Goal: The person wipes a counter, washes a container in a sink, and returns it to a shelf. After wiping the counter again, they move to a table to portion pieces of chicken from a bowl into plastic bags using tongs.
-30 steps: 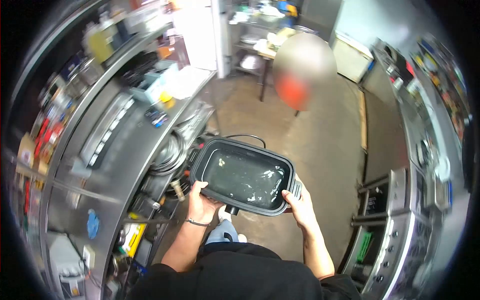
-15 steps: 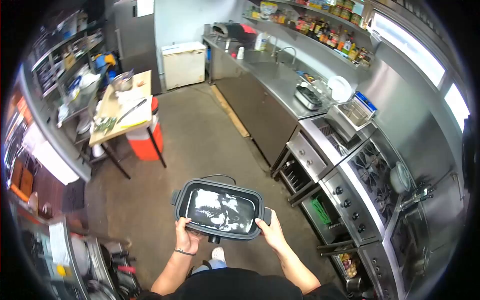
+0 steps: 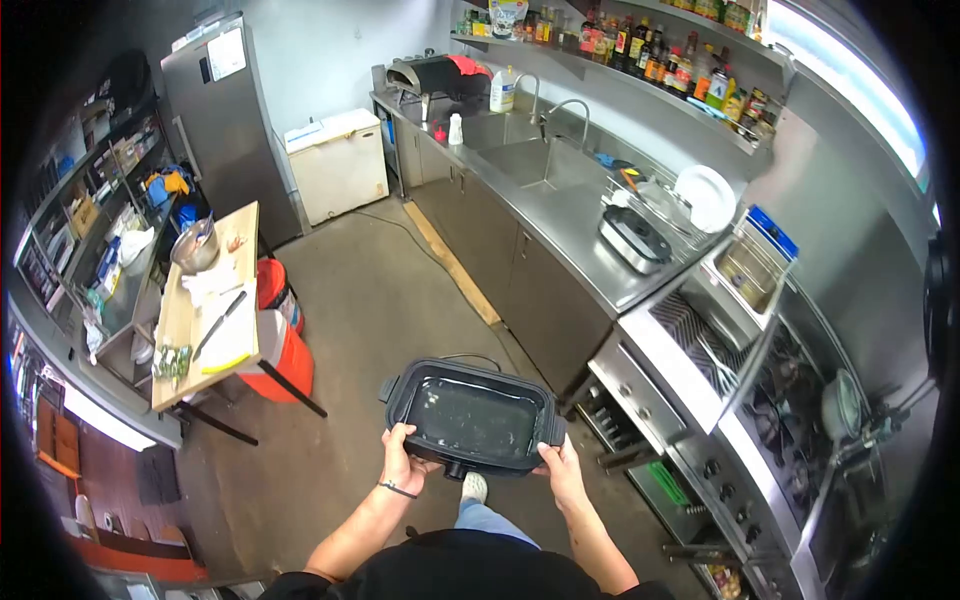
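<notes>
A black rectangular electric griddle pan [image 3: 475,418] with raised walls is held in front of my body, above the floor. My left hand [image 3: 402,462] grips its near-left edge, thumb over the rim and fingers underneath. At the right end, my right hand [image 3: 562,468] is closed around the side by the handle. Some wet-looking marks and small specks show on the pan's dark inner surface. A knob sticks out from its near side, and a dark cord shows behind its far edge.
On the right run a steel counter with a sink [image 3: 540,165], a black-and-silver appliance [image 3: 636,238], a fryer [image 3: 745,275] and a stove [image 3: 785,400]. A wooden table [image 3: 240,270] with a knife and bowl stands left. A white chest freezer [image 3: 338,165] is at the back.
My view has turned to the right and I have come nearer the sink counter. The pan stays in both hands; the bright glare on its surface has gone.
</notes>
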Demonstrator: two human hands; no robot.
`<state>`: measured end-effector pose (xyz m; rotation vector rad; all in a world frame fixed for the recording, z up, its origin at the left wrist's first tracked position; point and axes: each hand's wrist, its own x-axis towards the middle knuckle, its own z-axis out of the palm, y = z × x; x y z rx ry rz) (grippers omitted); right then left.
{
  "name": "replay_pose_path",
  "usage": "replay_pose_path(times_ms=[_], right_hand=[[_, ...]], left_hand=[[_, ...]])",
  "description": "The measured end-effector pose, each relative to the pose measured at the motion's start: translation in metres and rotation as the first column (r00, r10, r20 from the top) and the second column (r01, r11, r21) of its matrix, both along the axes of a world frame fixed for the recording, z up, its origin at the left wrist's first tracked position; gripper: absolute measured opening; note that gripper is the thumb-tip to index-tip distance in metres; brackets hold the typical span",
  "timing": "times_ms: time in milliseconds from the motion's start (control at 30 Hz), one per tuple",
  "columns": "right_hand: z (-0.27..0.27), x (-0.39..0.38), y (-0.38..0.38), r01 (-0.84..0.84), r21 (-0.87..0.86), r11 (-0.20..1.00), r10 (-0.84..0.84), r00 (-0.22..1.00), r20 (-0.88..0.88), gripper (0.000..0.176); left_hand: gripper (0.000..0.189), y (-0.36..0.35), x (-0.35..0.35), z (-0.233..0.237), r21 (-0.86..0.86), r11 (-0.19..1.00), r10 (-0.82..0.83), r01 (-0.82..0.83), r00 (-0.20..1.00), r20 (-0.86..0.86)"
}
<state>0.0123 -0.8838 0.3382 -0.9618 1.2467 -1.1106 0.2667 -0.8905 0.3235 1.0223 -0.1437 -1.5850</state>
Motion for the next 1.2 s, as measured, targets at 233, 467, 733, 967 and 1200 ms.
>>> replay_pose_path(times_ms=[233, 467, 733, 967, 1200], right_hand=[[-0.003, 0.026, -0.183, -0.095, -0.028, 0.995, 0.096, 0.994, 0.051, 0.039], [-0.001, 0.055, -0.373, -0.087, -0.125, 0.988, 0.098, 0.991, 0.085, 0.045], [-0.011, 0.078, -0.582, 0.021, -0.011, 1.000, -0.019, 0.982, 0.190, 0.055], [-0.005, 0.075, -0.749, 0.282, 0.023, 0.959, -0.272, 0.897, 0.349, 0.062], [-0.064, 0.043, -0.907, 0.285, 0.177, 0.942, -0.328, 0.668, 0.668, 0.045]], left_hand=[[0.044, -0.179, 0.024, 0.006, 0.041, 0.996, 0.078, -0.080, 0.995, 0.062], [0.037, -0.374, 0.046, 0.012, -0.029, 0.997, 0.069, -0.068, 0.996, 0.056], [0.044, -0.613, 0.062, 0.016, -0.038, 0.997, -0.061, 0.069, 0.981, 0.182], [0.065, -0.811, 0.014, 0.077, -0.070, 0.987, -0.119, 0.144, 0.951, 0.287], [0.094, -1.009, -0.071, 0.068, -0.032, 0.995, -0.045, 0.099, 0.683, 0.729]])
